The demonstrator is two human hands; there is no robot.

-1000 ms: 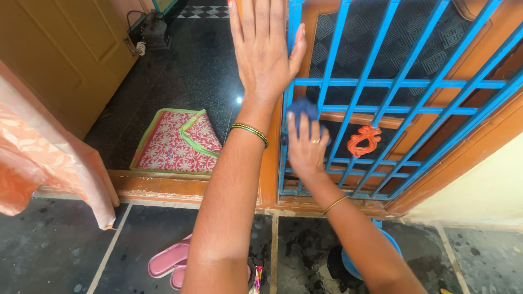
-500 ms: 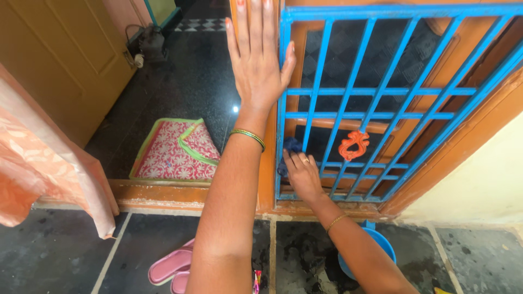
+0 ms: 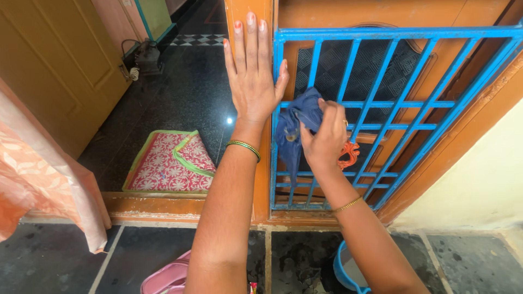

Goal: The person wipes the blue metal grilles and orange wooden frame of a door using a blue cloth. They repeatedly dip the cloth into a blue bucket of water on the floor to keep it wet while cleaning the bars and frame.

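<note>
Left hand (image 3: 251, 76) flat against the orange door frame (image 3: 248, 13), fingers spread; right hand (image 3: 325, 139) grips a blue cloth (image 3: 297, 128) at the blue grille (image 3: 381, 103), bucket (image 3: 346, 269) below on the floor.

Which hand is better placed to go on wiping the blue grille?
Right. The right hand already grips the blue cloth against the blue grille. The left hand lies flat and empty on the door edge, likely bracing.

Grille (image 3: 392, 114) stood right of the doorway, left hand (image 3: 251, 76) flat on its left edge, right hand (image 3: 326, 137) and cloth (image 3: 297, 128) against its bars, mat (image 3: 166, 162) left of it, bucket (image 3: 348, 269) below it.
</note>
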